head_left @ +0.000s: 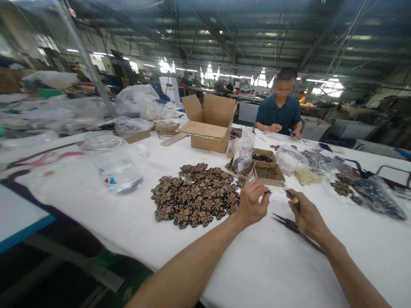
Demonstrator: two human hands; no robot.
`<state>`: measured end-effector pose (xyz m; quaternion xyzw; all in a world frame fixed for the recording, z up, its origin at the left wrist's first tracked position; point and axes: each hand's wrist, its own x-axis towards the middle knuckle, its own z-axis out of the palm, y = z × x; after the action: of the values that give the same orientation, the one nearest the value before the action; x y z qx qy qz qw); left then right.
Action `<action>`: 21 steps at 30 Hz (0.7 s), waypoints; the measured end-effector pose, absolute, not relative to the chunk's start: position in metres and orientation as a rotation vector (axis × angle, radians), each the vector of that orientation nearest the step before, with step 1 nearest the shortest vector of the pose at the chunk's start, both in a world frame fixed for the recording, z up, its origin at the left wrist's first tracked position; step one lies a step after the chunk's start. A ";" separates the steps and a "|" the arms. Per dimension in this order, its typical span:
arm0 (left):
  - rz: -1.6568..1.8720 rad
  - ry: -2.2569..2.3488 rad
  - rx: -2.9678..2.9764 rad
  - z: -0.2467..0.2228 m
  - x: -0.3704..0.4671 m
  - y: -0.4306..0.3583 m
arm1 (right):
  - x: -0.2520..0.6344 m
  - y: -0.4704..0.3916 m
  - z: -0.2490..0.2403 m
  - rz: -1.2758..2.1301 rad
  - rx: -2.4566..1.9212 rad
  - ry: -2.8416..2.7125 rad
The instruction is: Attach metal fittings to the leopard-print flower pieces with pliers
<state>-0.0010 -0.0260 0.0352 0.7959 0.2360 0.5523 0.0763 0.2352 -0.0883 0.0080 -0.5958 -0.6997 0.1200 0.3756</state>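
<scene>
My left hand (254, 202) is closed in a pinch at the right edge of a pile of leopard-print, flower-shaped pieces (195, 194). A tiny dark bit shows at its fingertips, too small to name. To the right, my right hand (306, 214) is wrapped round a pair of pliers (293, 198) with a yellow band on the handle. The tips of these pliers point up and left, apart from my left hand. Below and partly behind my right hand lies a dark, long-nosed tool (285, 222), its two points spread.
Beyond my hands stand small cardboard trays (269, 173) of tiny metal and black parts. Behind them is an open cardboard box (208, 124). A clear jar (112, 164) stands left; plastic bags (379, 196) lie right. A co-worker (280, 107) sits across the table.
</scene>
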 end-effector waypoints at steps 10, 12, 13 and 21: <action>1.618 0.685 2.393 0.035 -0.005 -0.028 | 0.235 -0.075 -0.018 -0.167 -1.428 -2.034; 1.617 0.684 2.393 0.034 -0.005 -0.028 | 0.235 -0.075 -0.018 -0.183 -1.431 -2.045; 1.617 0.686 2.390 0.034 -0.005 -0.028 | 0.235 -0.075 -0.018 -0.191 -1.430 -2.051; 1.622 0.705 2.373 0.033 -0.006 -0.030 | 0.232 -0.079 -0.014 -0.217 -1.437 -2.083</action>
<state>-0.0060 -0.0296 0.0329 0.7986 0.2371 0.5457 0.0909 0.2323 -0.0787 -0.0140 -0.5403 -0.7832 -0.0815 0.2966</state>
